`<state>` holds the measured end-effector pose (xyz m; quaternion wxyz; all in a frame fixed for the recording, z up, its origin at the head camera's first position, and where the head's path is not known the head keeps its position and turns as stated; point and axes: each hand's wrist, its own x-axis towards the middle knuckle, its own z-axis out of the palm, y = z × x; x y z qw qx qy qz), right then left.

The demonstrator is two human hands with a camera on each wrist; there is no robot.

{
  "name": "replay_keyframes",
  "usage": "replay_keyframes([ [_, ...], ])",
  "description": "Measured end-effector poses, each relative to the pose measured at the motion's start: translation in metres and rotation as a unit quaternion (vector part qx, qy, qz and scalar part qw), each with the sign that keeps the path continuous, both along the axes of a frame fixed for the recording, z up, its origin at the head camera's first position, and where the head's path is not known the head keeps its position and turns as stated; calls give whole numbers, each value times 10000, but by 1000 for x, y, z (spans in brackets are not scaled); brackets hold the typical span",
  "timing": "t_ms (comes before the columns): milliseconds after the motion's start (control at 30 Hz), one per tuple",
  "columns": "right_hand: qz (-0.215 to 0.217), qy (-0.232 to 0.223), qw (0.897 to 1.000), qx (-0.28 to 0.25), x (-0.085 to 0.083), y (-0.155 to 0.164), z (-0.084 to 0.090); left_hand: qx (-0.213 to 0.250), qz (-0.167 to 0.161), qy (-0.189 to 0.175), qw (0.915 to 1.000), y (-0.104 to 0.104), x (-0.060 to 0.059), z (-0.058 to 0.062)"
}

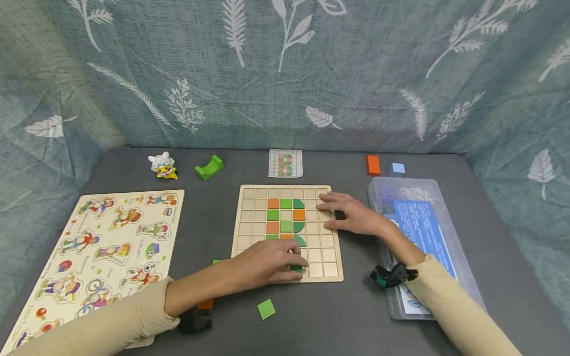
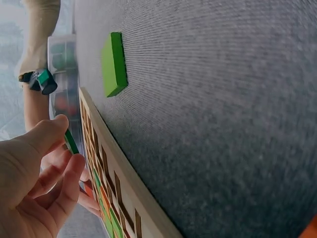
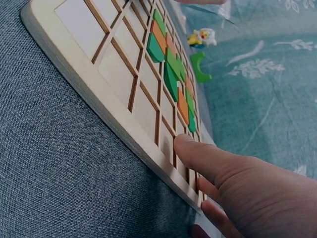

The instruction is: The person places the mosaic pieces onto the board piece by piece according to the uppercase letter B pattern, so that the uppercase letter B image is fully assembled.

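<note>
Placing a green tile on my grid board

My left hand [image 1: 267,264] pinches a dark green tile [image 1: 296,267] at the grid board [image 1: 249,217]'s near edge; my right hand [image 1: 352,213] lies flat, fingers relaxed, on its right edge.

Character puzzle [image 1: 107,247] at left. Duck toy [image 1: 163,165], green arch [image 1: 209,168], pattern card [image 1: 285,163], orange block [image 1: 372,164], blue block [image 1: 397,169] along the back. Plastic box [image 1: 418,237] at right.

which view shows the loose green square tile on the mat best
The left wrist view: the green square tile lies close and sharp on the grey mat, its thickness visible. The head view shows it small, in front of the wooden grid board. The right wrist view misses it.
</note>
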<state>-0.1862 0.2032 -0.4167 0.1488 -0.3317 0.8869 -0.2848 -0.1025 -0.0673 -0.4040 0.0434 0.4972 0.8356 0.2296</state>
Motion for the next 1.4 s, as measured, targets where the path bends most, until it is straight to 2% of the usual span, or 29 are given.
replay_keyframes([
  [267,-30,5,10000,79,1,0,2,43,-3,-274,9996,-2,1,2],
  [467,-6,6,10000,49,2,-1,2,147,-136,-742,9970,-3,0,3],
  [600,-11,-29,10000,43,2,-1,1,186,-207,-889,9956,-3,-1,2],
  [733,-36,-48,10000,32,1,0,1,241,-322,-769,9962,-3,-2,2],
  [867,-8,-24,10000,23,1,0,1,317,-439,-454,9975,-3,-3,2],
  [1067,-2,1,10000,4,0,0,0,162,-409,-37,9990,-2,-5,0],
  [1400,-12,-6,10000,22,0,0,0,-73,-378,117,9992,-1,-8,-4],
])
